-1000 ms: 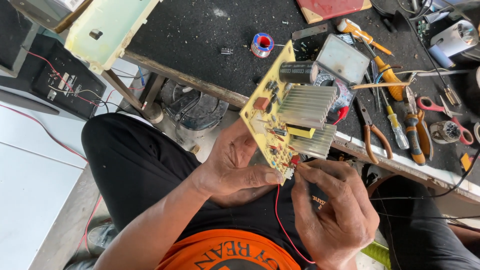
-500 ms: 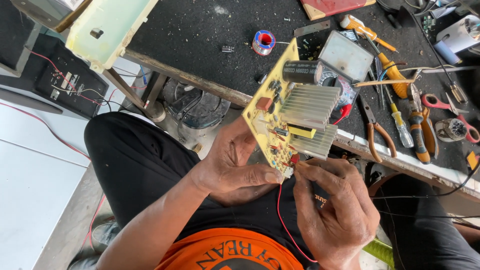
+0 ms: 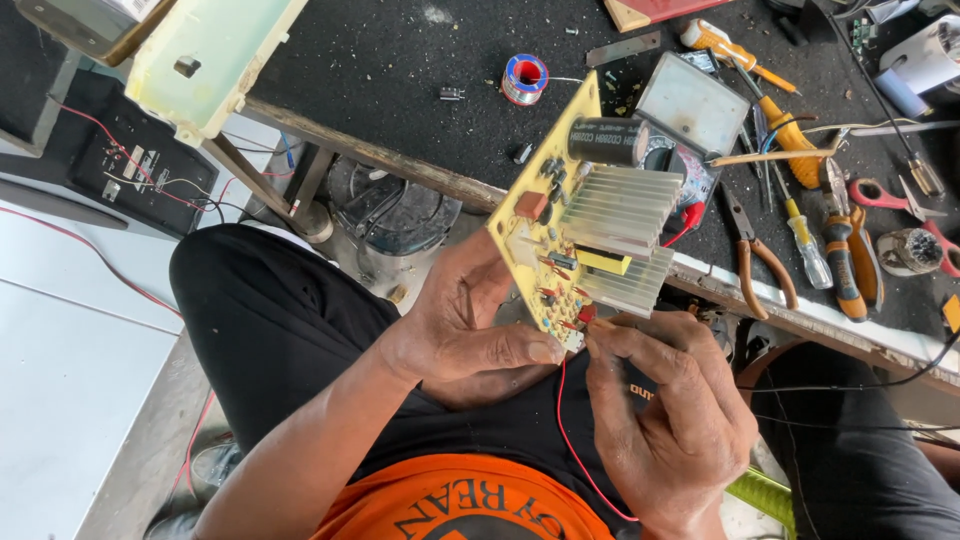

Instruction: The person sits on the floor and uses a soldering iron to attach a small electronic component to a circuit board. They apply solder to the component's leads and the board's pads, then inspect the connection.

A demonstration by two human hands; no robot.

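Observation:
A yellow circuit board [image 3: 540, 215] with a finned aluminium heat sink [image 3: 620, 235] and a black cylindrical capacitor [image 3: 605, 140] is held up above my lap. My left hand [image 3: 465, 325] grips the board's lower edge from behind, thumb pressed near its bottom corner. My right hand [image 3: 665, 415] pinches a small red part [image 3: 587, 314] at that same corner. A thin red wire [image 3: 570, 440] hangs from there down across my orange shirt.
A black workbench [image 3: 400, 90] holds a solder spool [image 3: 524, 78], a grey multimeter [image 3: 690, 105], screwdrivers [image 3: 785, 140], pliers [image 3: 755, 255] and red scissors [image 3: 895, 195]. A pale green casing [image 3: 205, 60] overhangs the bench's left end. A black panel with wires [image 3: 130, 165] lies on the floor.
The board and both hands have stayed almost still; my right fingers shifted slightly at the board's bottom corner.

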